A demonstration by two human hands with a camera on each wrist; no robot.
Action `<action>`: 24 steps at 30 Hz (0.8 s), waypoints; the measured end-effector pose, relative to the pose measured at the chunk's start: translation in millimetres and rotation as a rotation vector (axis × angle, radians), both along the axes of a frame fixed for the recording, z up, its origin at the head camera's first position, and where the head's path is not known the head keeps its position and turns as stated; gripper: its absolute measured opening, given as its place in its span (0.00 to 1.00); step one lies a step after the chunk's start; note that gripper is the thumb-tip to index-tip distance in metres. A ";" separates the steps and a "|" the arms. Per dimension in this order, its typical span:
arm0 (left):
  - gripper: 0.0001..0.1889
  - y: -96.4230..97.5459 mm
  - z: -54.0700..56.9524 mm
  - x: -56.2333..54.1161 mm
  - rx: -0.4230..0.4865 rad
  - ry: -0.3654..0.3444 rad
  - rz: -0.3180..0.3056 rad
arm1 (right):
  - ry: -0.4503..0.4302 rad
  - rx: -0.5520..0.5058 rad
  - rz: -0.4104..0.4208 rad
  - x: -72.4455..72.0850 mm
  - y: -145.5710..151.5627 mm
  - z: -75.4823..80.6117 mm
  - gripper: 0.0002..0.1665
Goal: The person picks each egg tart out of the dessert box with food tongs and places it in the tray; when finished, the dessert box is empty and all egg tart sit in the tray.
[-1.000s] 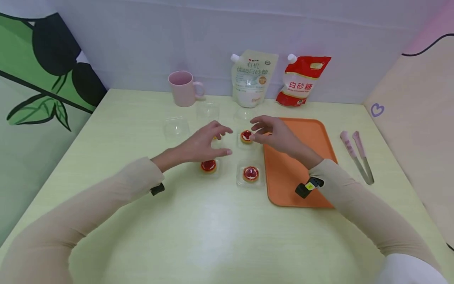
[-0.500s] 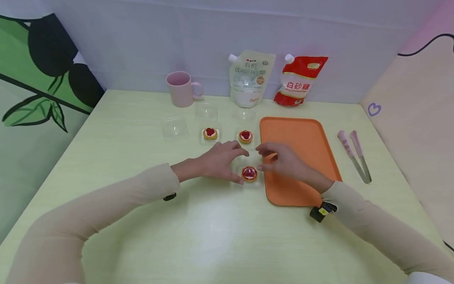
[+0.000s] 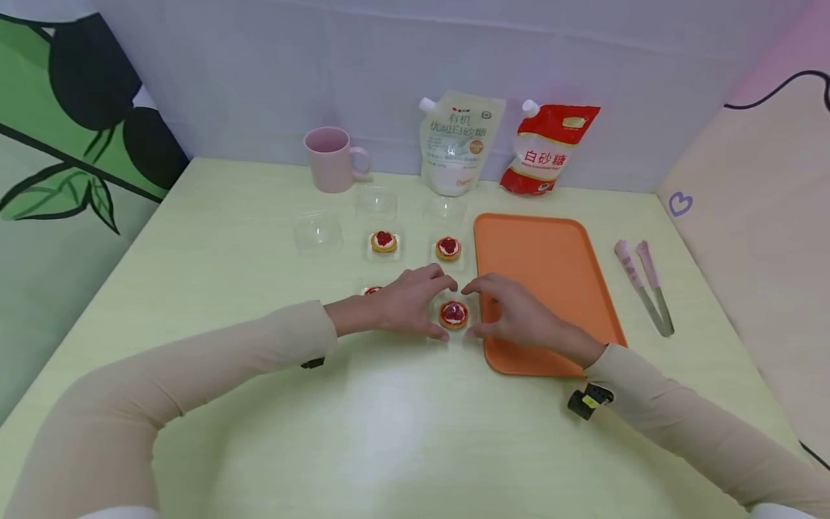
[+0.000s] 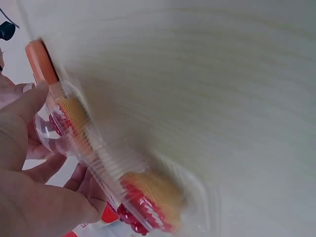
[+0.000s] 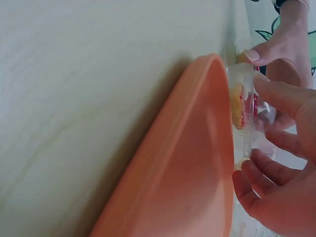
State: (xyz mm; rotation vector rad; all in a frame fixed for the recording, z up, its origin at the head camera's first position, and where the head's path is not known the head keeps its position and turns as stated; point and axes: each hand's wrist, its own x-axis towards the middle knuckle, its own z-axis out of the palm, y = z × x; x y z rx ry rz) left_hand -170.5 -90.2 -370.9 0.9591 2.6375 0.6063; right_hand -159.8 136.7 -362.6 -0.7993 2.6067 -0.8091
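Note:
Between my two hands stands a clear plastic box (image 3: 459, 336) with a round tart (image 3: 453, 315) in it, its top red with white cream. A clear domed lid (image 4: 47, 129) shows over the tart in the left wrist view. My left hand (image 3: 415, 301) grips the box's left side, thumb at the near corner and fingers at the far one. On the opposite side, my right hand (image 3: 519, 310) grips it the same way, over the edge of the orange tray (image 3: 545, 249). Another tart (image 3: 372, 290) is mostly hidden behind my left hand.
Behind are two more tarts, one left (image 3: 384, 241) and one right (image 3: 448, 249), in clear boxes. Clear plastic pieces (image 3: 318, 233) lie farther back. A pink mug (image 3: 329, 162), a pale pouch (image 3: 460, 148) and a red pouch (image 3: 547, 151) stand at the wall. Tongs (image 3: 647, 292) lie at right.
Both hands have come nearer from above the back tarts to the front right box. Over the last half second, they have closed in on its sides.

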 end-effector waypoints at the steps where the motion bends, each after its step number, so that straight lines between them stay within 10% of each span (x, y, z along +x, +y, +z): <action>1: 0.39 0.4 -0.3 0.3 0.001 -0.013 0.011 | 0.007 0.002 0.006 0.9 -0.8 -0.6 0.37; 12: 0.44 8.0 0.5 10.2 -0.055 -0.013 0.056 | 0.038 0.032 0.002 3.6 -1.2 -4.4 0.40; 24: 0.32 11.4 -7.2 17.3 -0.124 0.168 0.015 | 0.080 0.067 0.027 7.7 -4.0 -4.0 0.41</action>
